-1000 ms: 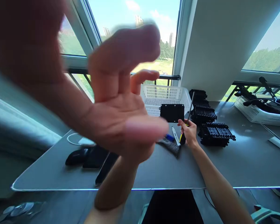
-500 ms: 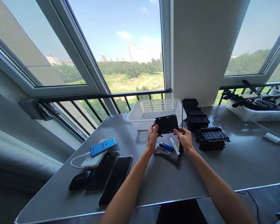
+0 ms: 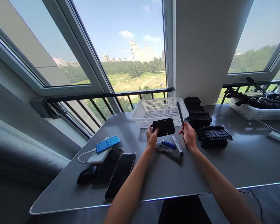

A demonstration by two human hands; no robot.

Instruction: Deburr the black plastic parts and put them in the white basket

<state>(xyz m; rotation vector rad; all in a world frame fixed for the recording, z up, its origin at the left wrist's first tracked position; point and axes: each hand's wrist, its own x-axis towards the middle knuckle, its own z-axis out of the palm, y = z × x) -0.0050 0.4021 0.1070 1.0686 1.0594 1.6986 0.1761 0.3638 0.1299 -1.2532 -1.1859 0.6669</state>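
Note:
A flat black plate (image 3: pixel 164 127) with small notches along its edges is pinched in my left hand (image 3: pixel 151 135), in front of the white basket. My right hand (image 3: pixel 188 135) is closed round a long, thin, dark tool (image 3: pixel 180 114) that points up and leans left; its lower end is hidden by the fingers. Below and between the hands lie a blue marker (image 3: pixel 168 144), a white marker (image 3: pixel 177 144) and a crumpled grey cloth (image 3: pixel 170 153). To the right of my right hand is a stack of black ribbed parts (image 3: pixel 214 136).
A white basket (image 3: pixel 136 115) stands by the window railing, with more black parts (image 3: pixel 197 112) beside it. Phones (image 3: pixel 121 171), a blue device (image 3: pixel 107 143) and a black mouse (image 3: pixel 86 175) lie left. Another basket (image 3: pixel 254 114) with cables is far right.
My right hand has come off the plate and moved slightly right; the tool in it now leans left. The plate stays in my left hand. The view has shifted a little.

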